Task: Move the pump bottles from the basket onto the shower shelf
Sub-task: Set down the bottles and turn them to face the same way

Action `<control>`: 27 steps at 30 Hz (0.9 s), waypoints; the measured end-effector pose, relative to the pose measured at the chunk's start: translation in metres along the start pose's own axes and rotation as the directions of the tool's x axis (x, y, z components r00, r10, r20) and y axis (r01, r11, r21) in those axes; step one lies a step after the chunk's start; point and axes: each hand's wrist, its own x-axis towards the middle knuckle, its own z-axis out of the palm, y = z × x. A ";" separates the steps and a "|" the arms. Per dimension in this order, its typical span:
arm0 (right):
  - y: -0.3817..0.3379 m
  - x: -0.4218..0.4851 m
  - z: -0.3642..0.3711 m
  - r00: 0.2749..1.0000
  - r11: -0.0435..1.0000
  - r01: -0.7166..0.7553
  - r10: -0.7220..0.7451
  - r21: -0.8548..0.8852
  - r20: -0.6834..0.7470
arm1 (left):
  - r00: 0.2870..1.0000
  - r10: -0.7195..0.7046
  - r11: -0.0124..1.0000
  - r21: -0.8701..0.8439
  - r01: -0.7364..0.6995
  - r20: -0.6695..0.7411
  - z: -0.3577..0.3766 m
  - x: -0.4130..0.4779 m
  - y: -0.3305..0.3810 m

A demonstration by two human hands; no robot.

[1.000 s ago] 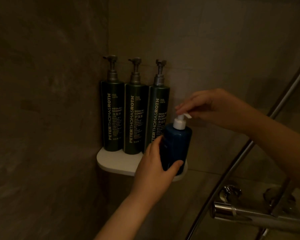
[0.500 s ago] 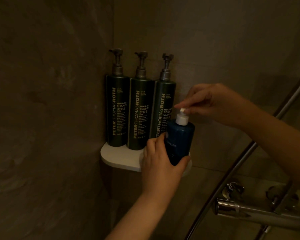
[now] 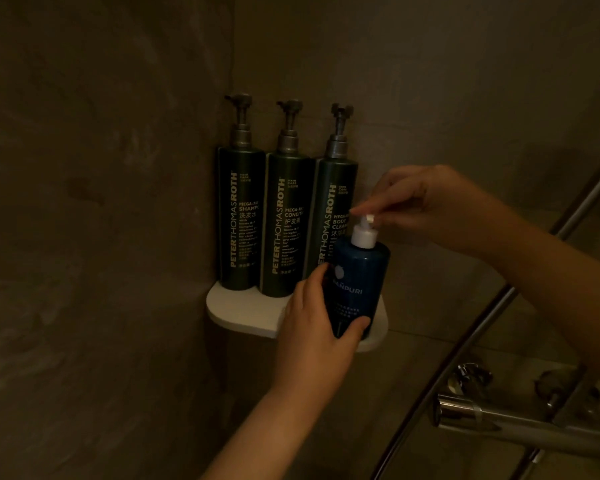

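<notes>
- Left hand (image 3: 314, 317) wrapped around lower body of blue pump bottle (image 3: 357, 285); thumb across the front, fingers behind.
- Right hand (image 3: 426, 206) above it, fingertips (image 3: 361, 210) pinching the bottle's white pump head (image 3: 367, 220).
- Bottle upright, base at the right front of white corner shelf (image 3: 236, 311), under the left hand's grip.
- Beyond the left hand: three tall dark green pump bottles in a row on the shelf, shampoo (image 3: 239, 220), conditioner (image 3: 286, 226), body cleanser (image 3: 333, 209).
- Below the right hand: chrome shower mixer (image 3: 520, 422) and hose (image 3: 465, 341).
</notes>
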 end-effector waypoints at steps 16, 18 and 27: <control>0.003 -0.053 0.043 0.921 0.946 -0.219 0.281 0.240 -0.268 | 0.991 0.127 0.968 0.223 -0.118 -0.029 -0.007 -0.012 0.001; 0.000 -0.073 0.065 0.888 0.935 -0.254 0.327 0.248 -0.324 | 0.983 0.178 0.955 0.248 -0.164 -0.036 -0.012 -0.016 -0.003; -0.015 -0.100 0.136 0.812 0.906 -0.281 0.400 0.316 -0.424 | 0.960 0.265 0.940 0.245 -0.236 -0.093 -0.010 -0.022 -0.009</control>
